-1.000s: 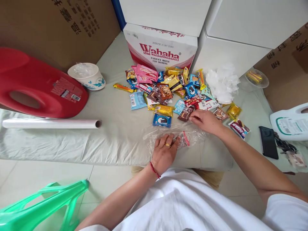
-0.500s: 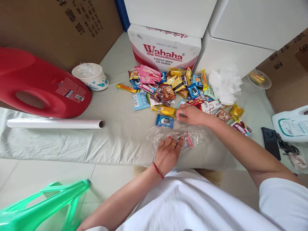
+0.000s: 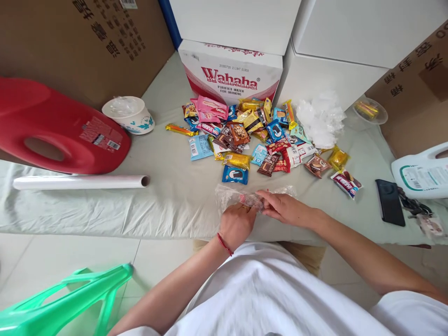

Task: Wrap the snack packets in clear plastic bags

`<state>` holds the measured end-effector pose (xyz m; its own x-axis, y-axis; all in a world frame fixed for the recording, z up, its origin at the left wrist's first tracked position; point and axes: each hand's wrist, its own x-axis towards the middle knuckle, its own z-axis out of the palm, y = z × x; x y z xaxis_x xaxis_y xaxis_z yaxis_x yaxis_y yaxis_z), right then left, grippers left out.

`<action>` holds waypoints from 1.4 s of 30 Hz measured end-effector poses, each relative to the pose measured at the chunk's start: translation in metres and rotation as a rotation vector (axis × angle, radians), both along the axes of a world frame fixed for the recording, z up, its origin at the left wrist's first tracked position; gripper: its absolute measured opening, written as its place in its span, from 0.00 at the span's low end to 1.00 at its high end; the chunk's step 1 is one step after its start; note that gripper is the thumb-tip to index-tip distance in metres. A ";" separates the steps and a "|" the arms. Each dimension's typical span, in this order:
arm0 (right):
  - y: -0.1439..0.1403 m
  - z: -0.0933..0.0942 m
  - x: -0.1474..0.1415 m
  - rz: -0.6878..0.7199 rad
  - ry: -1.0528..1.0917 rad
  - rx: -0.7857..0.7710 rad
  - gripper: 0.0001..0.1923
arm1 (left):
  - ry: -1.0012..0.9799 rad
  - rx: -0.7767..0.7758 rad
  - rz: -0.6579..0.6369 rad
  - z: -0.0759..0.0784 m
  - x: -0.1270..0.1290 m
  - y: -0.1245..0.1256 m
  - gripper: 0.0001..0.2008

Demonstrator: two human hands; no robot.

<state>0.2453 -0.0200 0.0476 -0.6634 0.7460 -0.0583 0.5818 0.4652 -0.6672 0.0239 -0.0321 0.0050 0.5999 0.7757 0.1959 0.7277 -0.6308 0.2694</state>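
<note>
Hands meet over a clear plastic bag (image 3: 255,196) lying at the near edge of the surface (image 3: 175,200), just in front of the snack pile (image 3: 259,135). Left hand (image 3: 237,225) is curled with its grip closed on the bag's near rim; right hand (image 3: 285,208) pinches the film beside it, fingers closed on plastic and on something pinkish inside that I cannot make out clearly.

Risk, as I judge it: the film is thin and crumpled, so a pull from both hands could tear it or close the mouth, and because it lies near the edge, anything slipping out could drop to the floor.

Left of the pile, a paper bowl (image 3: 128,114) holds crumpled clear plastic, with a red jug (image 3: 52,126) beside it and a film roll (image 3: 80,182) nearer the edge. Right of the pile lie loose white film (image 3: 320,119) and, farther off, a clear dish (image 3: 370,112) holding a yellow wrapper. Behind the pile stands a Wahaha carton (image 3: 231,70), shut, contents unseen.
</note>
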 end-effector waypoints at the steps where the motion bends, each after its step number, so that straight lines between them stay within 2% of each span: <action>1: -0.002 -0.004 0.002 -0.039 0.037 -0.057 0.34 | -0.012 0.005 -0.003 -0.001 -0.001 0.000 0.13; 2: -0.003 -0.007 0.003 -0.060 0.068 -0.094 0.37 | -0.023 0.013 -0.007 -0.003 -0.002 0.000 0.14; 4: -0.003 -0.008 0.004 -0.042 0.105 -0.097 0.34 | -0.060 0.038 -0.031 -0.006 -0.006 0.003 0.13; 6: -0.002 -0.007 0.002 0.017 0.103 -0.035 0.27 | -0.137 0.072 -0.083 -0.009 -0.013 0.007 0.13; 8: 0.000 -0.009 0.000 0.058 0.079 0.036 0.24 | -0.244 0.096 -0.135 -0.011 -0.022 0.010 0.12; 11: 0.001 -0.016 -0.002 0.080 0.048 0.098 0.23 | -0.351 0.068 -0.092 -0.012 -0.039 0.011 0.10; 13: 0.000 -0.023 -0.001 0.088 0.068 0.102 0.23 | -0.387 0.033 0.054 -0.012 -0.052 0.008 0.09; 16: -0.002 -0.030 0.001 0.077 0.126 0.071 0.22 | -0.513 0.013 0.467 -0.011 -0.071 0.007 0.04; 18: -0.004 -0.032 0.001 0.067 0.147 0.049 0.22 | -0.618 -0.060 0.729 -0.009 -0.079 0.012 0.10; 20: -0.004 -0.032 0.000 0.058 0.149 0.040 0.21 | -0.673 -0.181 0.839 -0.005 -0.079 0.022 0.18; 21: -0.004 -0.033 -0.001 0.053 0.147 0.039 0.22 | -0.668 -0.232 0.824 -0.002 -0.077 0.027 0.22; 23: -0.005 -0.033 -0.002 0.047 0.148 0.042 0.21 | -0.575 -0.295 0.697 0.004 -0.069 0.036 0.24; 25: -0.005 -0.034 -0.003 0.039 0.165 0.044 0.21 | -0.423 -0.338 0.517 0.010 -0.062 0.037 0.21; 27: -0.006 -0.035 -0.003 0.026 0.197 0.057 0.20 | -0.330 -0.406 0.394 0.019 -0.061 0.030 0.17; 29: -0.007 -0.036 -0.003 0.017 0.226 0.079 0.20 | -0.340 -0.545 0.381 0.030 -0.064 0.017 0.16; 32: -0.006 -0.037 -0.007 0.027 0.242 0.098 0.21 | -0.444 -0.830 0.492 0.049 -0.066 -0.002 0.15; 34: -0.005 -0.037 -0.012 0.025 0.230 0.092 0.20 | -0.529 -0.913 0.545 0.057 -0.055 -0.009 0.16; 36: -0.005 -0.037 -0.018 0.009 0.200 0.080 0.19 | -0.586 -0.881 0.504 0.058 -0.034 -0.010 0.13; 38: -0.008 -0.034 -0.022 -0.012 0.173 0.077 0.18 | -0.575 -0.758 0.401 0.055 -0.010 -0.004 0.10; 40: -0.013 -0.027 -0.019 -0.022 0.192 0.073 0.17 | -0.473 -0.600 0.319 0.049 0.008 0.004 0.14; 42: -0.016 -0.016 -0.007 -0.024 0.274 0.030 0.15 | -0.303 -0.477 0.314 0.043 0.018 0.010 0.17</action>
